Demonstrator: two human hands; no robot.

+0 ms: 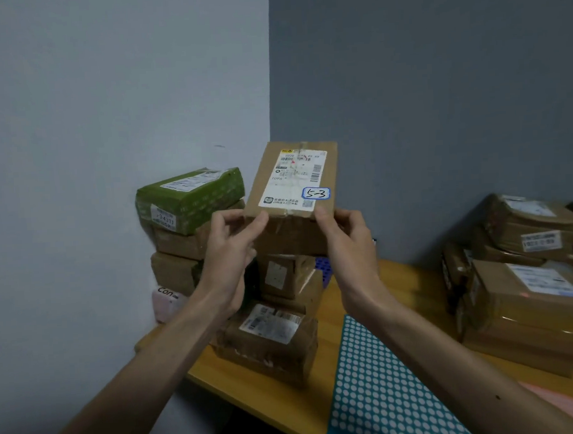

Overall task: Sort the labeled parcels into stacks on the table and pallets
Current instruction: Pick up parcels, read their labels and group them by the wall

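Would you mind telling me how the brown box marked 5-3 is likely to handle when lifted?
The box looks stiff: its edges are square. Probably light, since the left hand and right hand grip its near end with fingertips only. Its glossy tape may be slippery.

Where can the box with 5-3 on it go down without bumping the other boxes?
For the 5-3 box, bare wood shows on the table between the middle stack and the right-hand stack, behind the dotted sheet, whose visible part is free. The wall corner is crowded: the green parcel tops a pile close beside the middle stack.
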